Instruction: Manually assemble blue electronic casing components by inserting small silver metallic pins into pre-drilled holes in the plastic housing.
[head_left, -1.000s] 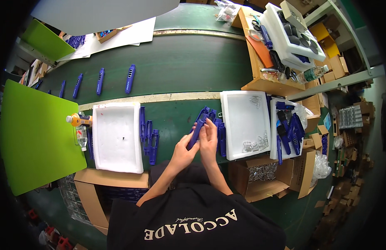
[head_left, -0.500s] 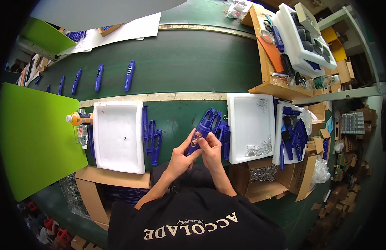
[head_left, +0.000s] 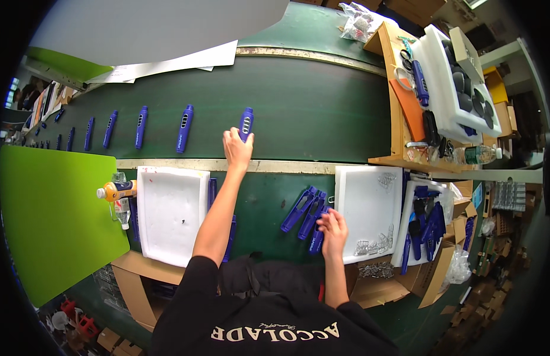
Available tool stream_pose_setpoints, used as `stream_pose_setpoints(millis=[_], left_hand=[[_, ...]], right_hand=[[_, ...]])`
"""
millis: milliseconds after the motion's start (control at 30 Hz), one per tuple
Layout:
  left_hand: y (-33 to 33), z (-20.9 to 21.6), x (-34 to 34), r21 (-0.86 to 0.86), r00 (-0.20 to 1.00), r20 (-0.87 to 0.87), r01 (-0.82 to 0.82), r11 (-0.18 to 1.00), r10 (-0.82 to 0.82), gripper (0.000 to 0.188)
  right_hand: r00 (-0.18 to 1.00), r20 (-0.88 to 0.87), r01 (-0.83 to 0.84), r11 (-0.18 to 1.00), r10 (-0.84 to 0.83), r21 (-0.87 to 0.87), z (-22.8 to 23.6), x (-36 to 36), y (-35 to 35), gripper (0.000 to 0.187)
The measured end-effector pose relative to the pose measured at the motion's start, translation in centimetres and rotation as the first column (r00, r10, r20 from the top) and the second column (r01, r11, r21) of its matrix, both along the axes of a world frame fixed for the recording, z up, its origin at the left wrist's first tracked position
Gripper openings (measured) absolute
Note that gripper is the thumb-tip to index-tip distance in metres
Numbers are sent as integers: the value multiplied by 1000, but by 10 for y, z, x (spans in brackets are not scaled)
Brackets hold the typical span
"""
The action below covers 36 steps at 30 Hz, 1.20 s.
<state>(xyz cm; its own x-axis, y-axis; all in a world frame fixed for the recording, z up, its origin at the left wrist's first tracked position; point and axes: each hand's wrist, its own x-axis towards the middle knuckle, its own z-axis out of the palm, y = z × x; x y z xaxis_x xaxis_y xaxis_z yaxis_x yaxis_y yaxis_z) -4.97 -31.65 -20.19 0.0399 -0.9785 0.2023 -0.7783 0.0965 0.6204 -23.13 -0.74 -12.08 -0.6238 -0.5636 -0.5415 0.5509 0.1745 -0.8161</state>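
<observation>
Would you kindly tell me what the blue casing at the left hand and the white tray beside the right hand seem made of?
The blue casing looks like hard plastic with a smooth finish, judging by its crisp slots and even colour. The white tray is probably matt foam, given its thick, rounded walls, though moulded plastic is possible.

To the left of the hands [head_left: 237,149], an orange drink bottle [head_left: 119,190] lay beside a bright green panel [head_left: 55,219]. Beyond them, rightward, a wooden stand [head_left: 399,148] held an orange sheet [head_left: 407,110], near a clear green-labelled bottle [head_left: 479,155].
</observation>
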Motion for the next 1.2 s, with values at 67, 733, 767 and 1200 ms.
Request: stream_pose_setpoints(millis=[67,733,767,1200], left_hand=[[-25,-15,-1,-33,978,199,-63,998,68,42],[249,7,-64,181,841,36,526,831,-540,64],[246,3,-66,208,837,33,530,822,-547,62],[230,86,-5,582,606,-788,679,448,107,29]], right_hand=[[998,-43,53,997,-51,54,-11,-26,33,20],[429,-877,366,846,215,387,-83,-240,34,30],[429,-859,386,802,280,455,-91,-256,31,33],[845,-523,-116,993,112,25,-5,-143,19,20]])
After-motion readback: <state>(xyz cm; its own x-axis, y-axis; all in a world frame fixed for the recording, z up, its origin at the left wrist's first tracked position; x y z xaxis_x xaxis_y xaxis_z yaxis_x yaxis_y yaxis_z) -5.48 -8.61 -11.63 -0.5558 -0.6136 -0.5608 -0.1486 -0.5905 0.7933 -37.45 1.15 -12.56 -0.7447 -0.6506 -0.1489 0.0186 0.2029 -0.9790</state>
